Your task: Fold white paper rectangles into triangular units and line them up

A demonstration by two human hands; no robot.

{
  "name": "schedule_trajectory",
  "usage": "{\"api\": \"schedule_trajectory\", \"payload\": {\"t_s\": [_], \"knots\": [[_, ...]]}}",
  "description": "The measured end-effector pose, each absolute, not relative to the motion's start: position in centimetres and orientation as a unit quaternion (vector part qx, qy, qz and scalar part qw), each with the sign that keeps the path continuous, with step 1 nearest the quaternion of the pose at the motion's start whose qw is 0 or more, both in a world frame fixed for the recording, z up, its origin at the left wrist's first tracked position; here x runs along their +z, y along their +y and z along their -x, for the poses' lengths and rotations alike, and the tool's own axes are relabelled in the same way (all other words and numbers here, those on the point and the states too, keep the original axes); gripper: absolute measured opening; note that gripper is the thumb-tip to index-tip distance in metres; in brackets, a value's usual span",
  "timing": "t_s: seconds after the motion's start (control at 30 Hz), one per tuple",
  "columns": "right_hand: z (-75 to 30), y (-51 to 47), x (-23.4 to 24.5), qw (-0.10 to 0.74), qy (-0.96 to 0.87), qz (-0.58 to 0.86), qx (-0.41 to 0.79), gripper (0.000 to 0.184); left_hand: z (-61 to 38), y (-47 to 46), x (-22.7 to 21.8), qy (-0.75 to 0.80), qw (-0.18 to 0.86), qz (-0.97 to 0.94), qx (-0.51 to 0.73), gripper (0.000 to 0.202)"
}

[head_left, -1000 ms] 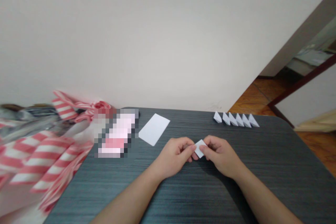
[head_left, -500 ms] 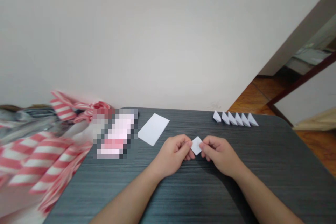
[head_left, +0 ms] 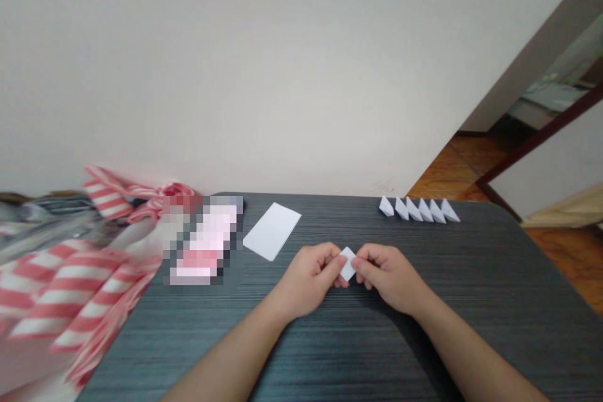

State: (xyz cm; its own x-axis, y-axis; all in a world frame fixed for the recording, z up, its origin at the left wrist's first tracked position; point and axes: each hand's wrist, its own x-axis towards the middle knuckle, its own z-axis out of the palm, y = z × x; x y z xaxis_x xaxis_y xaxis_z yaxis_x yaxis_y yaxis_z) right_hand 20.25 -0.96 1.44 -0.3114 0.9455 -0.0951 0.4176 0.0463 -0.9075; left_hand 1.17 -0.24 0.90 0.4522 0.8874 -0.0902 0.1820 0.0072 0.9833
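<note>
A small folded piece of white paper [head_left: 347,264] stands pinched between my left hand [head_left: 308,279] and my right hand [head_left: 389,276], with the fingertips of both hands on its edges. Both hands hover just over the dark grey wood-grain table [head_left: 377,339]. To the left of my left hand lies a flat white paper rectangle [head_left: 272,231], not touching it. Along the far edge, well beyond my right hand, stands a row of several folded white paper triangles [head_left: 419,210].
A pixelated pink and white object [head_left: 202,242] lies at the table's far left. Red-and-white striped fabric or plastic [head_left: 61,289] bunches past the left edge. A white wall [head_left: 282,75] rises behind the table, and an orange wooden floor [head_left: 471,169] shows at right.
The small paper has shifted left and looks narrower between my fingers, and my hands have drawn closer together. The whole scene has shifted slightly in view.
</note>
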Motion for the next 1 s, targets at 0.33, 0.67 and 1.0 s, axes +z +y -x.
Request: {"api": "schedule_trajectory", "payload": {"t_s": [0.33, 0.67, 1.0], "knots": [[-20.39, -0.96, 1.33, 0.290, -0.661, 0.514, 0.463, 0.026, -1.06, -0.18, 0.51, 0.421, 0.590, -0.613, 0.315, 0.028], [-20.29, -1.06, 1.47, 0.281, -0.678, 0.504, 0.457, 0.025, -0.92, -0.18, 1.00, 0.416, 0.574, -0.643, 0.289, 0.030], [-20.45, -1.03, 1.09, 0.313, -0.680, 0.491, 0.445, 0.020, -1.06, -0.20, 1.05, 0.404, 0.591, -0.627, 0.307, 0.026]]}}
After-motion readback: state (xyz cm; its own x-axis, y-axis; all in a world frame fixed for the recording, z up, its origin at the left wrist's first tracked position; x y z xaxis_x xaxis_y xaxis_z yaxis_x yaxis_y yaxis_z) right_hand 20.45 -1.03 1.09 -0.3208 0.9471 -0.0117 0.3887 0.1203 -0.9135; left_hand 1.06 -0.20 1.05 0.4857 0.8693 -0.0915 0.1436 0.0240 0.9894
